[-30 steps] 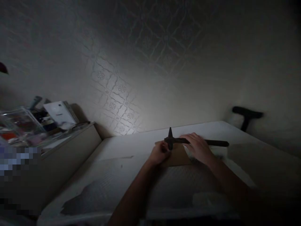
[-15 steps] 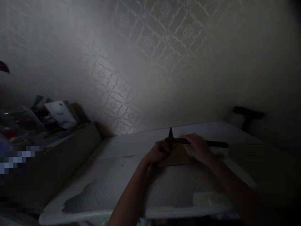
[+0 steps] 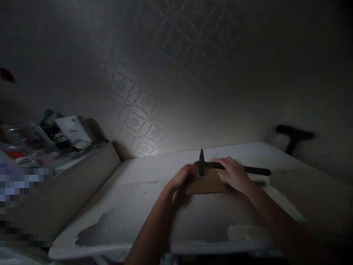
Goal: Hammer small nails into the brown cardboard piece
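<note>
My right hand (image 3: 234, 173) is closed around the dark handle of a hammer (image 3: 255, 170). The hammer's head, narrow at its upper end, stands over a brown board (image 3: 206, 186) on the table. My left hand (image 3: 183, 176) rests at the board's left side, its fingers curled in close to the hammer head. What those fingers pinch is hidden. Just below the head, a small pale row of teeth-like marks (image 3: 198, 177) shows on the board; its kind is too small to tell.
The white table (image 3: 140, 169) has worn grey patches and stands against a patterned wall (image 3: 140, 110). To the left, a raised cabinet (image 3: 93, 173) carries a white box (image 3: 73, 129) and a clear case (image 3: 31, 138). A black T-shaped handle (image 3: 293, 136) rises beyond the right edge.
The hammer and both hands keep nearly the same place over the board. The view has shifted slightly, and the wall looks darker at the top.
</note>
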Tool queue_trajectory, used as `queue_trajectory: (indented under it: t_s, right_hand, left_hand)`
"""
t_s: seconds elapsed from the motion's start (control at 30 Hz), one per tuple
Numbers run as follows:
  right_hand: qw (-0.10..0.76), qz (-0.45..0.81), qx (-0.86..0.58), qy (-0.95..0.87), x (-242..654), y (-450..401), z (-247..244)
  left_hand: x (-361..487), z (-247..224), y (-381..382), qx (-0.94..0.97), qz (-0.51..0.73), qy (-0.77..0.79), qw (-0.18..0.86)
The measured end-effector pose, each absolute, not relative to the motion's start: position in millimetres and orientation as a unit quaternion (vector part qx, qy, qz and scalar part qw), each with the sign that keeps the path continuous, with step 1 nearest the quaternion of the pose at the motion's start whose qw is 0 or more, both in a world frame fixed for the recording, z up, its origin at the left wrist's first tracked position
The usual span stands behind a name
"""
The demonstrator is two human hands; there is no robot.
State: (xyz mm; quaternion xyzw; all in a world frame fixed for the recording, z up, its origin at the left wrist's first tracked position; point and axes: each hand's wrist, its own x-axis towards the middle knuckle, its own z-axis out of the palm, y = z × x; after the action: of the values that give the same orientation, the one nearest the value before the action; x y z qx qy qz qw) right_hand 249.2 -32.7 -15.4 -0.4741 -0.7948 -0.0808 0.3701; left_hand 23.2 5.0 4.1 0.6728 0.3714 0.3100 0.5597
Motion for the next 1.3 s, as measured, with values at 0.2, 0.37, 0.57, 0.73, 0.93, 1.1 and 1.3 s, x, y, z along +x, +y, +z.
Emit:
queue_trajectory:
  t_s: [0.2,0.37,0.57,0.73,0.93,1.1,1.3]
  right_hand:
    - [0.374,-0.071,-0.466,-0.799,248.7,-33.8,-15.1]
    - [0.377,-0.073,-0.480,-0.789,249.4,-33.7,-15.7]
    - [0.381,-0.075,-0.481,-0.786,250.4,-33.5,-15.9]
    - [0.376,-0.080,-0.480,-0.789,251.3,-31.5,-17.6]
    - [0.388,-0.089,-0.496,-0.771,252.0,-30.7,-18.9]
    - [0.365,-0.085,-0.504,-0.778,250.8,-32.4,-19.1]
    - [0.374,-0.087,-0.505,-0.773,250.0,-32.6,-19.1]
  left_hand:
    - [24.9,6.6,6.5,0.696,0.308,0.341,0.552]
    - [24.9,8.1,2.9,0.708,0.325,0.337,0.528]
    - [25.0,12.1,1.5,0.718,0.305,0.330,0.531]
    - [25.5,7.2,5.1,0.709,0.307,0.342,0.535]
    - [10.3,3.8,7.3,0.683,0.316,0.461,0.470]
    - [-13.4,18.1,-0.6,0.789,0.126,0.504,0.327]
    - [-17.2,17.9,-3.6,0.820,-0.028,0.515,0.250]
